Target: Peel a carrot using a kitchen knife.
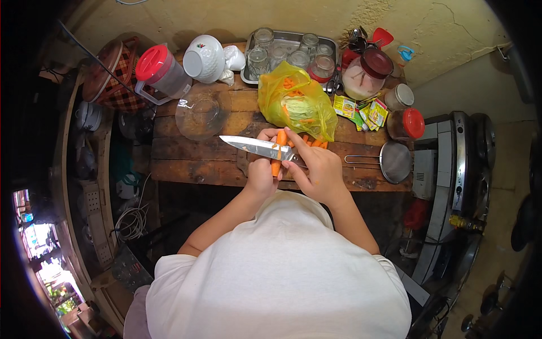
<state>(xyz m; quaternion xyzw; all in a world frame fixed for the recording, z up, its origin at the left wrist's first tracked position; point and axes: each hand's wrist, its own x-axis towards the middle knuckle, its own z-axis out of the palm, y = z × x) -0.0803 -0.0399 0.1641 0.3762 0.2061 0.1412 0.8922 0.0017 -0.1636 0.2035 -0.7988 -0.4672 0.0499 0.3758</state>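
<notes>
My left hand (261, 171) grips a peeled carrot (276, 165) that points away from me. A kitchen knife (250, 145) lies crosswise over the carrot, its blade pointing left, with orange bits stuck to the steel. Its handle is in my right hand (319, 169), whose index finger reaches to the carrot's far end. Beyond my hands a yellow plastic bag (271, 99) gapes, showing cabbage (298, 106) and cut carrot (292, 86). More carrot pieces (315, 143) lie partly hidden behind my right hand. Under my hands a wooden board is mostly covered.
On the wooden table (186, 163) are a clear glass plate (201, 112), a strainer (395, 163), seasoning packets (374, 113) and lidded jars (413, 123). Along the wall stand a pitcher (163, 72), a white bowl (203, 59) and a metal tray (250, 78) of glasses. Right is a gas stove (459, 169).
</notes>
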